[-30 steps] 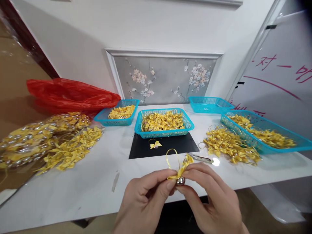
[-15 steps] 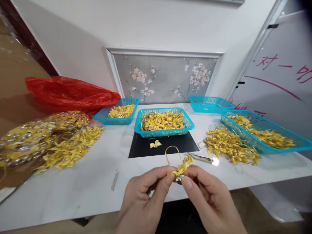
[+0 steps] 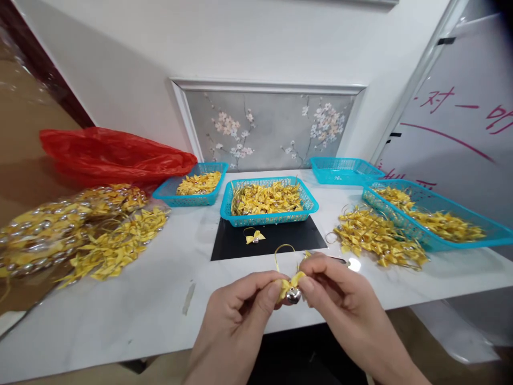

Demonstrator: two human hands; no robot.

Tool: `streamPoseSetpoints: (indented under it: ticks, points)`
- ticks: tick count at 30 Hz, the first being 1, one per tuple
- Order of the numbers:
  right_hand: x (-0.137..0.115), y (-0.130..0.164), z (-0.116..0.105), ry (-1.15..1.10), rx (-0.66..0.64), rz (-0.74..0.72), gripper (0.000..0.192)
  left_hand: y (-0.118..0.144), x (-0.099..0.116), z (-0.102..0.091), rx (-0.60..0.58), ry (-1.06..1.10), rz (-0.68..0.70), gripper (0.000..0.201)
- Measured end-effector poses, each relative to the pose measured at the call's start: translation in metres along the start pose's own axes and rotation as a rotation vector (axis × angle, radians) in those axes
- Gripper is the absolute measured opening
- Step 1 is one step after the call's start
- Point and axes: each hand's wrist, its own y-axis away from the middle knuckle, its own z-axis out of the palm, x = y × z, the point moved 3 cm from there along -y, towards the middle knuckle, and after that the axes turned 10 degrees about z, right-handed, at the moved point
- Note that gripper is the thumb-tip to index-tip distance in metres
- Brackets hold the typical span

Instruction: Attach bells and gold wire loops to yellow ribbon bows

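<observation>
Between both hands, over the near edge of the table, is a yellow ribbon bow [image 3: 297, 278] with a silver bell [image 3: 294, 295] at its middle and a loop of gold cord rising behind. My left hand [image 3: 244, 307] pinches the bow's left side between thumb and forefinger. On the other side, my right hand [image 3: 340, 302] has thumb and fingertips closed on the right loop of the bow. Another bow with a bell [image 3: 255, 237] lies on the black mat [image 3: 228, 248] beyond. A metal tool [image 3: 339, 260] is mostly hidden behind my right hand.
A blue basket [image 3: 269, 218] of bows stands on the mat's back part. More blue baskets [image 3: 441, 235] stand right and back. Loose bows [image 3: 380, 240] are heaped at right, bows [image 3: 124, 243] and strung bells at left. A red plastic bag [image 3: 116, 155] lies back left.
My right hand has shifted its grip and pulled the bow's right loop out to the side. The bow now faces me more squarely, with the bell showing in front.
</observation>
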Motion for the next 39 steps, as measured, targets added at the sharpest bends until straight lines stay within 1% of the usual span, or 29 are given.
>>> streamPoseSetpoints:
  ticks: [2, 5, 7, 11, 14, 16, 19, 23, 25, 28, 31, 32, 34, 35, 37, 38, 39]
  points:
    - [0.001, -0.001, 0.002, -0.056, -0.033, 0.039, 0.018, 0.0, -0.001, 0.001, -0.043, 0.059, -0.026, 0.019]
    - [0.008, -0.003, 0.004, -0.135, -0.072, 0.147, 0.024, -0.001, -0.004, 0.003, -0.121, 0.167, -0.082, 0.027]
    - [0.015, -0.003, 0.006, -0.188, -0.091, 0.205, 0.028, -0.002, -0.005, 0.004, -0.144, 0.241, -0.123, 0.03]
    - [0.021, -0.003, 0.007, -0.222, -0.074, 0.234, 0.031, -0.005, -0.011, 0.004, -0.098, 0.364, -0.192, 0.034]
    - [0.016, -0.003, 0.009, -0.161, -0.044, 0.217, 0.034, -0.007, -0.013, 0.002, -0.061, 0.37, -0.168, 0.04]
    - [0.012, -0.003, 0.011, -0.143, -0.04, 0.204, 0.035, -0.006, -0.012, 0.001, -0.074, 0.307, -0.134, 0.036]
    - [0.013, -0.003, 0.014, -0.171, -0.047, 0.21, 0.032, -0.005, -0.012, 0.001, -0.104, 0.222, -0.119, 0.024]
    - [0.023, -0.001, 0.019, -0.346, -0.071, 0.285, 0.032, -0.004, -0.014, 0.001, -0.109, 0.198, -0.114, 0.011]
    - [0.027, 0.0, 0.022, -0.467, -0.086, 0.349, 0.032, -0.004, -0.016, 0.002, -0.095, 0.24, -0.13, 0.007]
    - [0.029, 0.001, 0.029, -0.624, -0.094, 0.421, 0.031, -0.004, -0.019, 0.004, -0.041, 0.352, -0.155, 0.008]
    - [0.03, 0.001, 0.034, -0.691, -0.092, 0.451, 0.031, -0.003, -0.02, 0.006, -0.015, 0.455, -0.162, 0.011]
    - [0.031, 0.002, 0.034, -0.659, -0.088, 0.445, 0.031, -0.003, -0.02, 0.006, -0.008, 0.468, -0.162, 0.012]
    - [0.03, 0.001, 0.029, -0.467, -0.034, 0.361, 0.029, -0.002, -0.02, 0.004, 0.008, 0.419, -0.149, 0.012]
    - [0.028, 0.001, 0.024, -0.324, 0.02, 0.274, 0.025, -0.001, -0.02, 0.002, 0.023, 0.348, -0.133, 0.012]
    - [0.019, -0.001, 0.015, -0.01, 0.129, 0.06, 0.011, -0.001, -0.02, -0.001, 0.055, 0.157, -0.074, 0.01]
    - [0.013, -0.002, 0.012, 0.127, 0.151, -0.034, 0.005, 0.0, -0.019, -0.002, 0.066, 0.06, -0.035, 0.008]
    - [0.008, -0.004, 0.011, 0.241, 0.135, -0.102, 0.007, 0.0, -0.018, -0.002, 0.071, -0.024, 0.002, 0.006]
